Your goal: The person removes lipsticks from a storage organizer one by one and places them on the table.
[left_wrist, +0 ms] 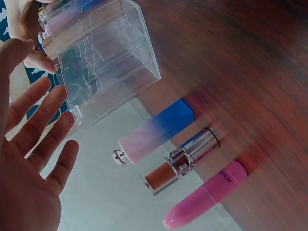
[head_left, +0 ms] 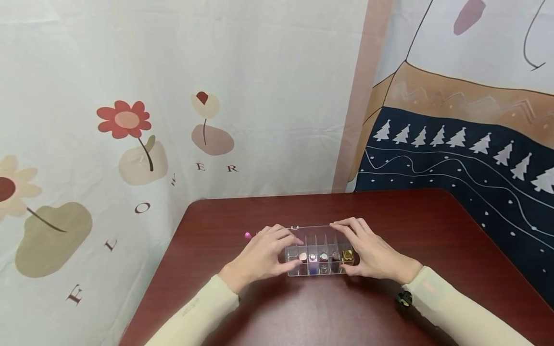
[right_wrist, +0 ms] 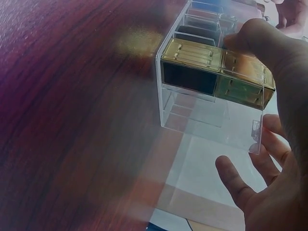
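A clear plastic lipstick organizer (head_left: 320, 242) stands on the table, its front row of compartments holding several lipsticks. At its right end, my right hand (head_left: 374, 250) grips the box, thumb at the front by a gold lipstick (right_wrist: 216, 72) and fingers reaching to the back edge. My left hand (head_left: 264, 252) is at the left end with fingers spread and thumb near the front; whether it touches the box I cannot tell. In the left wrist view, a pink-and-blue lipstick (left_wrist: 159, 130), a silver-capped lip gloss tube (left_wrist: 178, 163) and a bright pink tube (left_wrist: 207, 195) appear beside the organizer.
The dark red wooden table (head_left: 320, 312) has rounded far corners. Behind it hangs a pale flower-print cloth (head_left: 277, 96), with a navy tree-patterned cloth (head_left: 433, 163) to the right. A dark wrist device (head_left: 404, 299) shows by the right cuff.
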Available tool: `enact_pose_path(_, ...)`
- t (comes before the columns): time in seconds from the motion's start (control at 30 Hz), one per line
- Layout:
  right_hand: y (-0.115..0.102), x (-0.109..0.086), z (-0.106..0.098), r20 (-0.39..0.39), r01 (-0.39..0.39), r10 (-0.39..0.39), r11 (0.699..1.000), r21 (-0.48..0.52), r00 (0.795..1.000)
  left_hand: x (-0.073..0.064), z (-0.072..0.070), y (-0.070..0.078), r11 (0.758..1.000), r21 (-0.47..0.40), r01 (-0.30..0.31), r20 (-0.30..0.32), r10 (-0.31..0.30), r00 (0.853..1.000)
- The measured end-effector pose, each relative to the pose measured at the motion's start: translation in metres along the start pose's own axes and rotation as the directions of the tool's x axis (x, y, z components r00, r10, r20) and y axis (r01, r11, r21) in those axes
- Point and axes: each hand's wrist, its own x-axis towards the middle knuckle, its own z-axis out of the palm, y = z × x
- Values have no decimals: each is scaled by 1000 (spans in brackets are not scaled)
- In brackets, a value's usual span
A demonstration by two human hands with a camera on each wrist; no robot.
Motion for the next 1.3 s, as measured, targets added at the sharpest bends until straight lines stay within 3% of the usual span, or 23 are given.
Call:
enact_pose_path(0.23, -1, 0, 0, 5, -9, 9, 1000, -5, 1000, 3, 5, 1, 1000, 3, -22, 24, 22, 999)
enact_pose_path(0.57, 0, 0, 0, -1, -2, 2, 1000, -4, 1000, 6, 7, 2, 999, 44, -5, 73, 1, 997)
enact_pose_path(0.93, 0, 0, 1, 1, -6, 6, 1000, 0, 1000, 9, 7, 5, 996, 85, -38, 66, 33, 997)
enact_pose_path(1.3, -1, 0, 1, -1, -5, 5, 1000, -5, 1000, 7, 7, 5, 995, 97, -35, 73, 28, 997)
